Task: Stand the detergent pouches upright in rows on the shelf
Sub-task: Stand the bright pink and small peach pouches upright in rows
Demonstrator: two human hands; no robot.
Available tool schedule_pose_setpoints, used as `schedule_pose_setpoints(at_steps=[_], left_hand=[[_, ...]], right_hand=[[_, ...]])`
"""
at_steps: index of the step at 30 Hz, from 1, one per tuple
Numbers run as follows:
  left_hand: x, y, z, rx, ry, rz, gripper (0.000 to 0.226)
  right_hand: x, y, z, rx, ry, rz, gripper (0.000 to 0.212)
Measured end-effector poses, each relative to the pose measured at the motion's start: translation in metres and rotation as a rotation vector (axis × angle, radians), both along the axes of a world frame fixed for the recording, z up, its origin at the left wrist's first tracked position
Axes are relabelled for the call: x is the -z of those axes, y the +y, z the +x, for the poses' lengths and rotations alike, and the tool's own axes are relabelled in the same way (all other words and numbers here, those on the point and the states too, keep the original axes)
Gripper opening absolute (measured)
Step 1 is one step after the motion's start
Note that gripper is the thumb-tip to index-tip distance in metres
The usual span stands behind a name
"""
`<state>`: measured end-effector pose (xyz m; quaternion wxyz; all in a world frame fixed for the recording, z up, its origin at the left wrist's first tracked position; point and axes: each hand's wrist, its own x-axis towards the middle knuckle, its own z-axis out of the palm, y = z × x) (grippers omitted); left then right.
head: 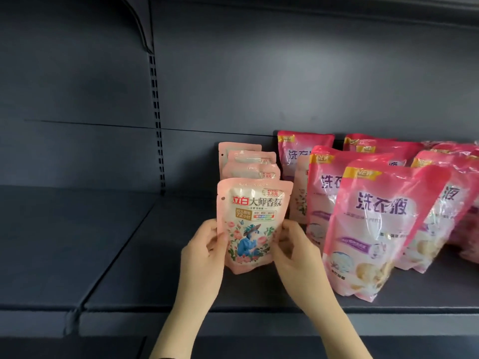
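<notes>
Item: pale pink floral plastic detergent pouch (252,224), upright on the dark grey metal shelf (155,294), gripped between left hand (204,252) and right hand (293,252). Behind hands: three matching pouches (248,161) standing. Right of hands: bright pink pouches (375,229) in rows. Row-building appears well along.

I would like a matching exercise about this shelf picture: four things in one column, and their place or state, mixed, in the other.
1. front pale pouch
2. front bright pink pouch
3. slotted post
4. left hand

a. on the back wall
b. held from both sides
c. grips a pouch's left edge
d. stands untouched at right

Pairs: 1-b, 2-d, 3-a, 4-c
</notes>
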<state>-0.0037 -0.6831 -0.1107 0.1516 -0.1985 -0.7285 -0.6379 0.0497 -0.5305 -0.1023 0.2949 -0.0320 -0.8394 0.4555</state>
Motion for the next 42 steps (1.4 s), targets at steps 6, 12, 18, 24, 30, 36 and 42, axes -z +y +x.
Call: schedule_pose_setpoints(at_steps=[6,12,18,24,30,36,42], left_hand=[[0.008,-0.004,0.011,-0.132,0.048,-0.188,0.015],[0.005,-0.009,0.003,-0.139,0.012,-0.355,0.012],[0.007,-0.014,0.001,-0.125,0.013,-0.393,0.011],[0.005,-0.015,0.009,-0.132,0.010,-0.380,0.033],[0.001,-0.014,0.020,-0.153,0.014,-0.386,0.022],[-0.002,-0.017,0.012,-0.160,-0.006,-0.404,0.017],[-0.003,-0.005,0.017,-0.186,0.042,-0.442,0.034]], right_hand=[[0.012,0.007,-0.002,0.053,-0.059,0.097,0.014],[0.007,0.004,-0.006,0.070,-0.109,0.119,0.006],[0.000,0.000,0.001,0.121,-0.203,0.263,0.010],[-0.005,-0.001,0.013,0.138,-0.219,0.301,0.019],[-0.008,-0.001,0.016,0.070,-0.245,0.255,0.022],[-0.007,0.010,0.012,0.028,-0.223,0.227,0.019],[-0.004,0.013,0.011,-0.047,-0.131,0.242,0.023]])
